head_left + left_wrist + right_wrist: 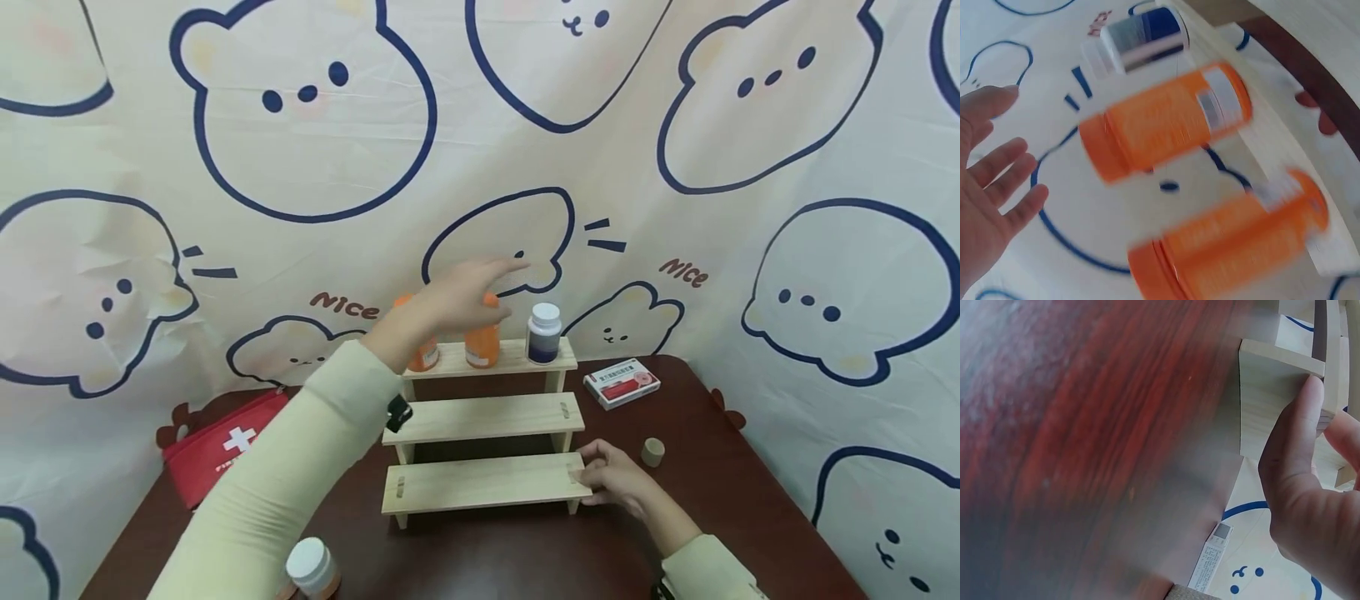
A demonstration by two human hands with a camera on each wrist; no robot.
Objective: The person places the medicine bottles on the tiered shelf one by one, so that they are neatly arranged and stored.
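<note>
My left hand [467, 296] is raised by the top step of a wooden three-step rack [480, 417], its fingers extended and holding nothing. On that step stand two orange bottles [1166, 122] and a white-capped bottle [543, 333] with a dark label; the left hand partly hides the orange ones in the head view. In the left wrist view the hand is apart from all of them. My right hand [611, 475] grips the right end of the lowest board, thumb and fingers pinching its edge in the right wrist view.
A red first-aid pouch [225, 442] lies at the left of the dark table. A white-capped bottle [311, 567] stands at the front left, partly behind the left sleeve. Right of the rack are a medicine box [622, 383] and a small round beige piece [652, 452]. Patterned cloth hangs behind.
</note>
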